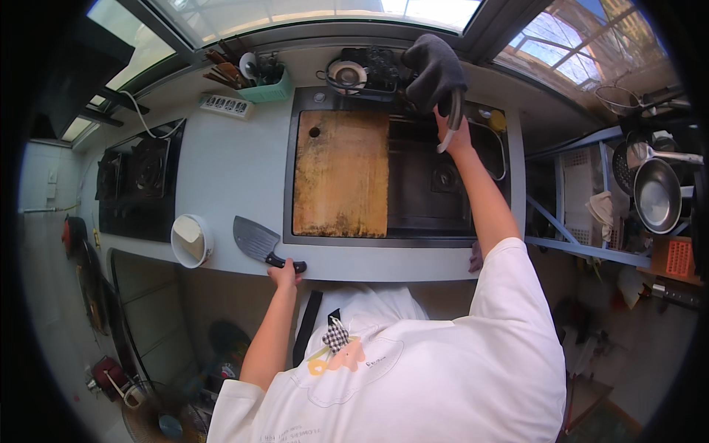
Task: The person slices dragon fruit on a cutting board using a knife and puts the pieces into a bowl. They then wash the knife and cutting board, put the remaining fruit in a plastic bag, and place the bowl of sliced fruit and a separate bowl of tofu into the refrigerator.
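Note:
My left hand (pixel 286 271) is at the counter's front edge, closed on the black handle of a cleaver (pixel 258 239), whose broad blade lies over the pale counter and points to the left. Out over the back of the sink, my right hand (pixel 451 130) is partly hidden by a dark grey cloth (pixel 437 72) and the curved faucet spout (pixel 456 113); its fingers cannot be made out. Between the hands, a worn wooden cutting board (pixel 340 174) covers the left part of the sink (pixel 421 194). A white tub (pixel 191 241) with a pale block in it stands left of the cleaver.
A gas stove (pixel 144 183) is at the left. Behind the board are a power strip (pixel 227 106), a green utensil basket (pixel 271 87) and a dish rack (pixel 360 75). A blue metal shelf (pixel 587 252) with pans (pixel 657 194) stands at the right.

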Tool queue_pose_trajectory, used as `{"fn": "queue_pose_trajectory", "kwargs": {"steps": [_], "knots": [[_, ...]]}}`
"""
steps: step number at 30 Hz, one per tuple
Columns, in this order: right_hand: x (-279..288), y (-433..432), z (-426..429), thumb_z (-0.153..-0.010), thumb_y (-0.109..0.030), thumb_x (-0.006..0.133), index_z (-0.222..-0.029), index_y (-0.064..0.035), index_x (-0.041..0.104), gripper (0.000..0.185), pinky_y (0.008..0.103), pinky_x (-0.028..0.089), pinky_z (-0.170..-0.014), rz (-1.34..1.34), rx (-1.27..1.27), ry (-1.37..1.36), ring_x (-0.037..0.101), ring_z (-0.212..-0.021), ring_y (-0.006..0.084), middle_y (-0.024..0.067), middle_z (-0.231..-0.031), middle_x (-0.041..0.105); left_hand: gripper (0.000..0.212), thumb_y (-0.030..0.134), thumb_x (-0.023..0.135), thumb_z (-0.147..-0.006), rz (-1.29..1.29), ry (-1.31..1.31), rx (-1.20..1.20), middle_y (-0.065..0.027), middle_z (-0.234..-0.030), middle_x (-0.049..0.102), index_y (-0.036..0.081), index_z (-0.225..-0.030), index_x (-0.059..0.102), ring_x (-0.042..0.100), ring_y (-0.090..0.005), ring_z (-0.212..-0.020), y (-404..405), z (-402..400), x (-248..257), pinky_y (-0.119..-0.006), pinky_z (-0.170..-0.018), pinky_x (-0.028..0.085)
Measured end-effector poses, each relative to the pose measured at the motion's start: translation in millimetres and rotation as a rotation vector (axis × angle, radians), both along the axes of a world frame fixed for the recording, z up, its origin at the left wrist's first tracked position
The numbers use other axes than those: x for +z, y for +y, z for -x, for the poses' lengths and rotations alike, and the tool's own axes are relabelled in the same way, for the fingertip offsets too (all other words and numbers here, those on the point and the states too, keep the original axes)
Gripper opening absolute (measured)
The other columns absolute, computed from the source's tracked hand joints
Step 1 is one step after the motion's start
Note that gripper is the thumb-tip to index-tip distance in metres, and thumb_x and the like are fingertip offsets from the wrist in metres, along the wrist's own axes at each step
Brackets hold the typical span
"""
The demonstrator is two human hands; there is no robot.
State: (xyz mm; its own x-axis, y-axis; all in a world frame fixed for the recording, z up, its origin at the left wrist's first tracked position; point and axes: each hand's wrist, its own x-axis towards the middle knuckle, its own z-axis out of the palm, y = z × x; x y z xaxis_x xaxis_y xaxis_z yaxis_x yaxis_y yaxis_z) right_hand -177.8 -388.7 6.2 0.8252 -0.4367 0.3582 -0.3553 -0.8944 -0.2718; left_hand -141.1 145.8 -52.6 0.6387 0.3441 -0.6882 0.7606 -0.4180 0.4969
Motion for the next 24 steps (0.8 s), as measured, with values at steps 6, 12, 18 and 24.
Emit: {"fn": "queue_pose_trajectory", "kwargs": {"steps": [6,12,18,24], "knots": [[-33.0,53.9,38.1,-0.088,-0.013,0.048,-0.123,-0.0002,0.048,0.037,0.0409,0.043,-0.089,-1.078,-0.393,-0.473,0.052,-0.108,0.0305,0.0170,-0.124,0.051,0.037,0.022,0.058,-0.087,0.080,-0.002,0.028,-0.0192,-0.088,0.059,-0.007,-0.101,0.041,0.063,-0.0272,-0.060,11.2,2.0,-2.9,-0.035,-0.039,0.053],[-50.8,95.0,44.3,-0.093,-0.014,0.043,-0.123,0.0064,0.045,0.036,0.0403,0.038,-0.103,-2.293,-0.494,-0.722,0.047,-0.121,0.0308,0.0197,-0.126,0.049,0.038,0.018,0.052,-0.087,-0.061,-0.242,-0.071,-0.0171,-0.093,0.049,-0.003,-0.110,0.029,0.057,-0.0233,-0.060,30.5,15.2,11.1,-0.032,-0.038,0.050],[-54.8,96.8,41.2,-0.096,-0.021,0.040,-0.130,0.0070,0.038,0.044,0.0421,0.033,-0.107,-2.309,-0.625,-0.904,0.038,-0.128,0.0324,0.0214,-0.136,0.040,0.033,0.013,0.050,-0.086,-0.060,-0.350,-0.184,-0.0172,-0.090,0.048,-0.002,-0.108,0.030,0.055,-0.0228,-0.059,54.5,7.8,7.5,-0.033,-0.044,0.048],[-81.3,117.9,61.7,-0.097,-0.028,0.040,-0.136,0.0050,0.032,0.052,0.0430,0.028,-0.109,-2.152,-0.812,-0.293,0.033,-0.132,0.0317,0.0210,-0.143,0.033,0.031,0.008,0.051,-0.083,-0.059,-0.536,-0.417,-0.0184,-0.090,0.049,-0.003,-0.106,0.034,0.055,-0.0295,-0.077,55.7,4.2,-5.0,-0.040,-0.072,0.045]]}}
